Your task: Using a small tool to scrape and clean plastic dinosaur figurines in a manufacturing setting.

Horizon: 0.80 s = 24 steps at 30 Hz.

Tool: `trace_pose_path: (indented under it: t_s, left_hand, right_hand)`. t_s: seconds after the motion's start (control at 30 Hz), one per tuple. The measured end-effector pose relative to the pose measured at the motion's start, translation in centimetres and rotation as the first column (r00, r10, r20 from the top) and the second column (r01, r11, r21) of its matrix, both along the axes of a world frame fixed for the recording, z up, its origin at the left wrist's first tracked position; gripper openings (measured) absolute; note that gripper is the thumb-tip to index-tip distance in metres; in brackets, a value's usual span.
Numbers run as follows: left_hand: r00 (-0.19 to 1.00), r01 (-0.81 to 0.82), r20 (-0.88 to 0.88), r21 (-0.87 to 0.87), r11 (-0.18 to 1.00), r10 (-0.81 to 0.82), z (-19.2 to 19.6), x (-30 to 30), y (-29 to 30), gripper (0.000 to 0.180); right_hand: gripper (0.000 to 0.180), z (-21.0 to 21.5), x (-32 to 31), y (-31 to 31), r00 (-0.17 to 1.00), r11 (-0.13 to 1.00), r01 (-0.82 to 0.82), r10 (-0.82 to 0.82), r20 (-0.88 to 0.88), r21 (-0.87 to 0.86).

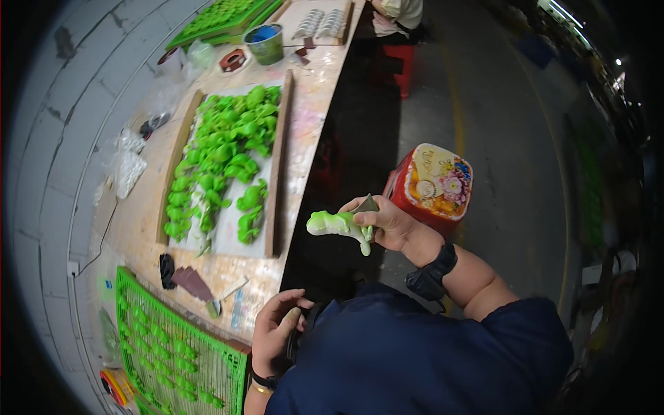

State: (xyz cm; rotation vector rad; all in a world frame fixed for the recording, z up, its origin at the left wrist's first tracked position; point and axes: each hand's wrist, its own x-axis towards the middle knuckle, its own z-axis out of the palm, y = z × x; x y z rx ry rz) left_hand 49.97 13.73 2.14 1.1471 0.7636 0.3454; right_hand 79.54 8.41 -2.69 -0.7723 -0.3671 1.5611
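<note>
My right hand (387, 221) holds a pale green and white moulded figure (337, 224) out over the gap beside the workbench, together with a small dark scrap pinched at the fingertips (366, 204). My left hand (277, 328) is low against my dark blue clothing, fingers curled around a dark object that is mostly hidden. A black band sits on my right wrist (432, 275).
A wooden tray (279, 166) on the workbench holds several bright green figures. A green wire rack (228, 360) with more figures lies near my left hand. A red stool with a floral top (434, 185) stands on the floor. Another person sits at the far end (398, 14).
</note>
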Motion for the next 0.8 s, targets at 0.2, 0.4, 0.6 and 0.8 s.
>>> trace_pose_path:
  t_s: [0.2, 0.4, 0.6, 0.8]
  left_hand:
    - [0.988, 0.022, 0.152, -0.025, 0.999, -0.018, 0.1, 13.2, 4.5, 0.038]
    - [0.963, 0.026, 0.268, -0.143, 0.989, 0.013, -1.0, 25.5, 9.9, 0.045]
    - [0.954, 0.032, 0.298, -0.196, 0.980, 0.028, -2.2, 35.4, 16.7, 0.040]
    - [0.960, 0.111, 0.268, -0.126, 0.986, -0.074, -1.9, 43.5, 21.4, 0.041]
  right_hand:
    - [0.032, 0.5, 6.7, 0.2, 0.987, 0.992, 0.126, -0.127, 0.094, 0.021]
    - [0.036, 0.3, 13.1, 4.8, 0.976, 0.988, 0.142, -0.149, 0.161, 0.054]
    - [0.036, -0.7, 22.0, 10.9, 0.956, 0.984, 0.173, -0.177, 0.236, 0.036]
    - [0.037, -0.4, 29.9, 14.6, 0.949, 0.975, 0.214, -0.223, 0.223, 0.064]
